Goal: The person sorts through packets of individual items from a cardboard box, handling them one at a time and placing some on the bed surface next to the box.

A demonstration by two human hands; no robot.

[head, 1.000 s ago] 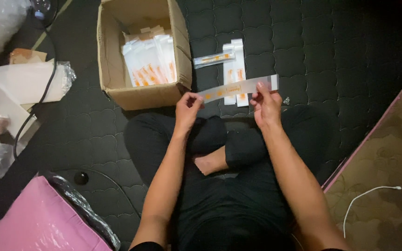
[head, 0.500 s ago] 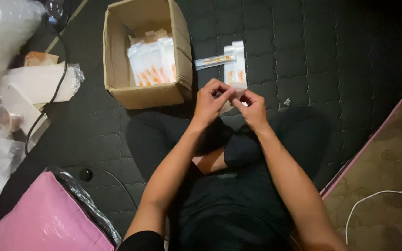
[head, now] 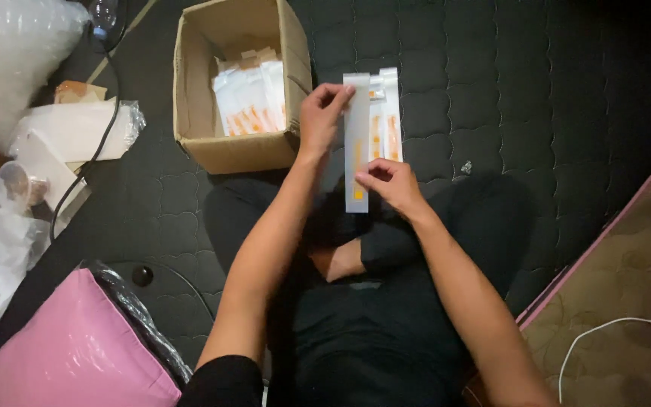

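Head view: the long white packet (head: 356,143), held crosswise a second ago, now stands lengthwise over the dark quilted mat (head: 536,98). The left hand (head: 324,113) pinches its top, the right hand (head: 390,181) its lower end, beside the cardboard box (head: 194,90).

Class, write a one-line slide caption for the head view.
Both hands, left hand and right hand, hold a long white packet upright beside a cardboard box.

We sit on a dark quilted mat (head: 551,113) that covers most of the floor, dimly lit. To the near right we see a brown patterned surface (head: 627,279) with a pink edge and a white cable (head: 604,332). At the near left lies a pink cushion (head: 69,354); clear plastic bags (head: 9,53) crowd the far left.
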